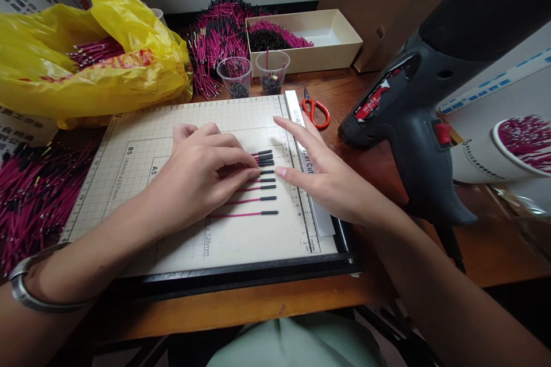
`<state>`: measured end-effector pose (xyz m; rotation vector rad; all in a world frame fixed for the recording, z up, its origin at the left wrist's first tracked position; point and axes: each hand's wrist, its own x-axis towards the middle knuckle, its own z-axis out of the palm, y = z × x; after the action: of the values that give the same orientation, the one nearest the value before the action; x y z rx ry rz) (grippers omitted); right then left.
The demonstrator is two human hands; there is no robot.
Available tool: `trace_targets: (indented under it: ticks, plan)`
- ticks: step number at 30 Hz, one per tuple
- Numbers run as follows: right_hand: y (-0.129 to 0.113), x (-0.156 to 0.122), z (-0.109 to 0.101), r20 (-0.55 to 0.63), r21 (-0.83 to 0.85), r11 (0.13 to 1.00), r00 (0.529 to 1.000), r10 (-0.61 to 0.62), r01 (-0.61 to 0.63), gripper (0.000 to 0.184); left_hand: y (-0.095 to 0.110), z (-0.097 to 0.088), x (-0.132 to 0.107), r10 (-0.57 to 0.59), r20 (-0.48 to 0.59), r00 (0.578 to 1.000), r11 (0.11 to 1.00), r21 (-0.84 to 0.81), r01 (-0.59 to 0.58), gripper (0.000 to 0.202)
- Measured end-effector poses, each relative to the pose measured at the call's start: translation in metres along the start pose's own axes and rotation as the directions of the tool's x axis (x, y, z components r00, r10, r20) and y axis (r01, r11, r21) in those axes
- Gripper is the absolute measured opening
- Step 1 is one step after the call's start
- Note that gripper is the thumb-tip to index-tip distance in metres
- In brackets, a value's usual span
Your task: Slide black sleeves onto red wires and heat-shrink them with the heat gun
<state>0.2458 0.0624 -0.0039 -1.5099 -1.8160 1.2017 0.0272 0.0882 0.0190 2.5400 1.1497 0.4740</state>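
Several short magenta wires with black sleeves on their right ends lie in a row on a paper cutter [258, 241]. My left hand [206, 166] reaches over the row, thumb and forefinger pinched on one wire; its black sleeve [267, 171] pokes out to the right of the fingertips. The palm hides the other ends of the wires. Nearest to me, one wire [241, 215] lies apart from the others. My right hand [318, 172] is open and holds nothing. Its thumb tip is close beside the sleeve of the pinched wire, and the forefinger stretches out above the board.
A heat gun [413, 92] stands at the right, beside a paper cup [495, 157] of wires. Behind the cutter are red-handled scissors [316, 113], two plastic cups [273, 71], a cardboard box [310, 57] and piled wires [219, 34]. At left: a yellow bag [142, 51], more wires [38, 200].
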Motion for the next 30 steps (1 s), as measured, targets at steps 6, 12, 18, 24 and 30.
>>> trace_targets:
  ticks: [6, 12, 18, 24, 30]
  plan:
    - [0.001, 0.000, 0.000, -0.009, -0.013, 1.000, 1.000, -0.006, 0.006, 0.078, 0.001, 0.000, 0.001, -0.011, 0.024, 1.000, 1.000, 0.007, 0.011, 0.028]
    - [-0.003, 0.001, 0.000, -0.004, -0.026, 0.999, 1.000, 0.027, -0.027, 0.079, 0.000, 0.003, 0.000, 0.012, 0.003, 1.000, 1.000, -0.018, -0.012, 0.025]
    - [-0.001, 0.002, 0.001, -0.005, 0.005, 1.000, 1.000, 0.030, -0.030, 0.078, -0.002, 0.004, -0.004, 0.032, -0.015, 0.999, 0.999, -0.023, -0.033, 0.024]
    - [0.005, 0.013, -0.006, -0.038, 0.069, 0.998, 0.999, -0.007, 0.010, 0.083, -0.006, -0.006, 0.007, -0.015, -0.026, 1.000, 0.999, -0.036, 0.014, 0.026]
    - [-0.005, 0.025, -0.008, -0.035, 0.080, 0.996, 0.999, 0.039, -0.036, 0.085, -0.012, -0.006, 0.025, 0.011, -0.022, 1.000, 0.997, -0.073, -0.013, 0.028]
